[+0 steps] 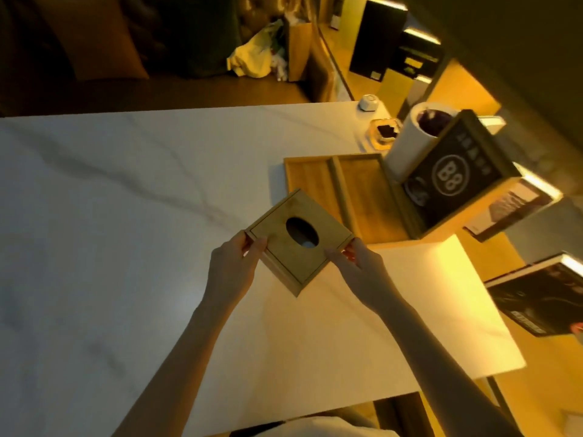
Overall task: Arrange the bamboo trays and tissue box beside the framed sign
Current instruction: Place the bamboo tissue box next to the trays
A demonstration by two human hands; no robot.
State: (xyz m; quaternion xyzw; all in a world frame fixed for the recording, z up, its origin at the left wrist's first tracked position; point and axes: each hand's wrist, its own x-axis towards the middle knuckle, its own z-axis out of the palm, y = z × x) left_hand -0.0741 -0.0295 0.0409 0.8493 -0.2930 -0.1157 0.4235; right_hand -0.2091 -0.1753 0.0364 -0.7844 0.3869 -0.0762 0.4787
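A square bamboo tissue box (293, 247) with an oval hole in its lid sits turned at an angle on the white marble table (126, 216). My left hand (235, 263) grips its left corner and my right hand (356, 266) grips its right corner. Just behind it lie two long bamboo trays side by side, the left tray (307, 175) and the right tray (369, 197). The dark framed sign (457, 175) marked "B8" leans at the trays' right edge.
A white cylindrical container (410, 143) stands behind the sign. A small glass dish (383, 132) and a white round object (369, 102) sit at the far right corner. Dark books or panels (542, 298) lie right of the table. A chair back (318, 67) stands beyond the far edge.
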